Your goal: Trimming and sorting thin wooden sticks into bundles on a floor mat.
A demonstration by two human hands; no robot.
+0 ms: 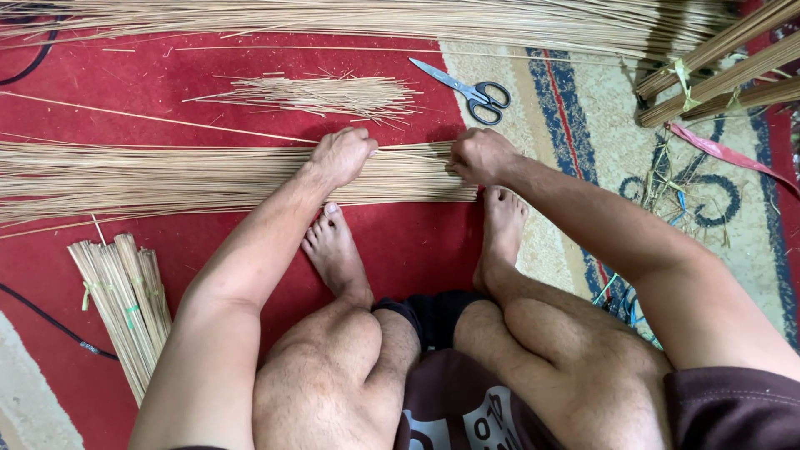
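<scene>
Long thin sticks [192,177] cut off at left edge, left hand [343,155] and right hand [482,156] both gripping them, fingertips hidden.

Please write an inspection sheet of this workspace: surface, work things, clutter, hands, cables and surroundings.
Surface: red patterned carpet on the floor, beige and blue border at the right.
Work things: long layer of thin pale straw-coloured sticks lying flat across the carpet, ends near the hands.
Clutter: small loose heap of short stick pieces; black-handled steel scissors; tied stick bundle with green ties; thicker tied bundles; pink strip; scrap strings.
Hands: left hand and right hand both closed on the stick ends.
Cables: black cable at lower left; another at top left.
Surroundings: more long sticks along the top.
</scene>
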